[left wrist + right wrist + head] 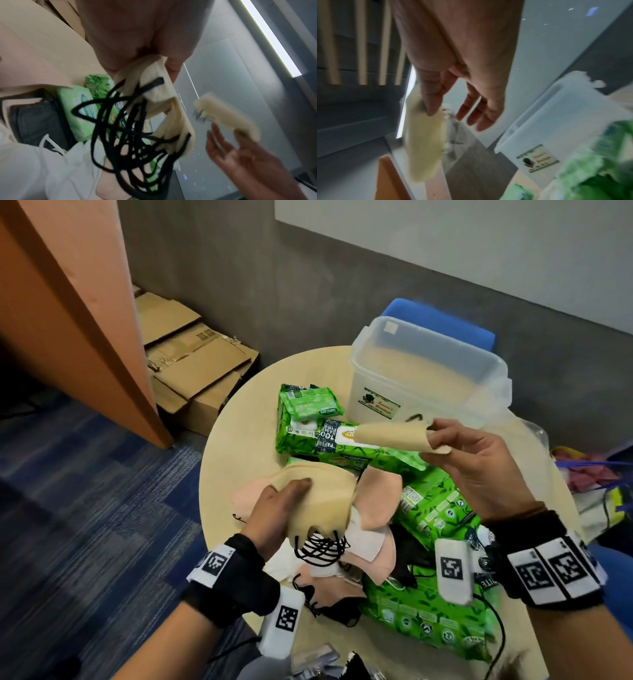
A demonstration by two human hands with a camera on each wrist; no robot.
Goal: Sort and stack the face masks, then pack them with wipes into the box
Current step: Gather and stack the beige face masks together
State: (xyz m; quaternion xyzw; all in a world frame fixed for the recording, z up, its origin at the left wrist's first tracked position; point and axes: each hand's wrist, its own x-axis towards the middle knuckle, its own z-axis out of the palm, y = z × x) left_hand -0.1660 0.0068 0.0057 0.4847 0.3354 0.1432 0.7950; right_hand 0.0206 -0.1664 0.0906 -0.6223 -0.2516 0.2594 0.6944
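Note:
My left hand [274, 508] grips a stack of beige masks [325, 501] above the table's left side; their black ear loops [130, 135] hang in a tangle below. My right hand [479, 460] pinches a single beige mask [394, 434] between thumb and forefinger, held up in front of the clear plastic box [428, 371], which stands empty at the back. Green wipe packs [329, 440] lie across the middle and right of the round table. Pink masks [376, 494], white ones and a black mask [407, 556] are piled under and between my hands.
The round table's [233, 446] edge is close on the left, with blue carpet below. Flattened cardboard boxes [195, 364] lie by an orange partition [68, 302]. A blue chair [445, 323] stands behind the box. Bags [589, 474] sit at the right.

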